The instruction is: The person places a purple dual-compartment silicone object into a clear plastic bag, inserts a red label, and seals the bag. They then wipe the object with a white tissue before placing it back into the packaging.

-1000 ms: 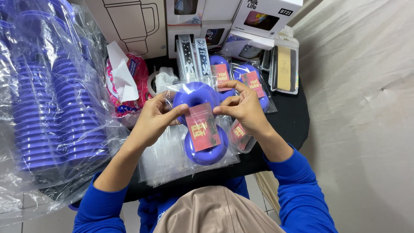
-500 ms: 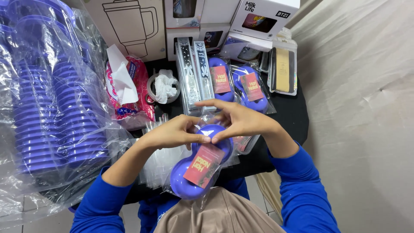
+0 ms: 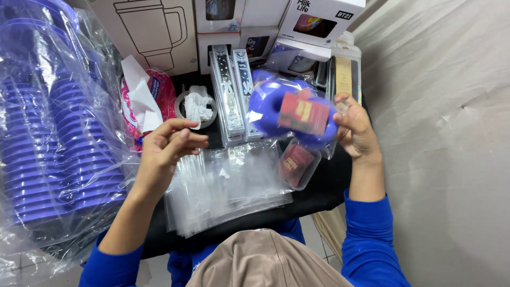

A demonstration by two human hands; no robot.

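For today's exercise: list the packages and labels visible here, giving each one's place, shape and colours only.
Bagged purple holder: in right hand, round, red rectangular label.
Clear bag stack: flat on black table, below left hand.
Cardboard box: rear left, white with black mug outline.
Big plastic bag: far left, stacked purple lids.

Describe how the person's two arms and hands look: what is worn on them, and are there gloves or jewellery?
Both arms wear bright blue long sleeves, pushed up so that the forearms are bare. The left sleeve ends near the elbow; the right sleeve ends lower on the forearm and has a plain, smooth cuff. The left hand and the right hand are bare: no gloves, and no ring, watch or bracelet shows.
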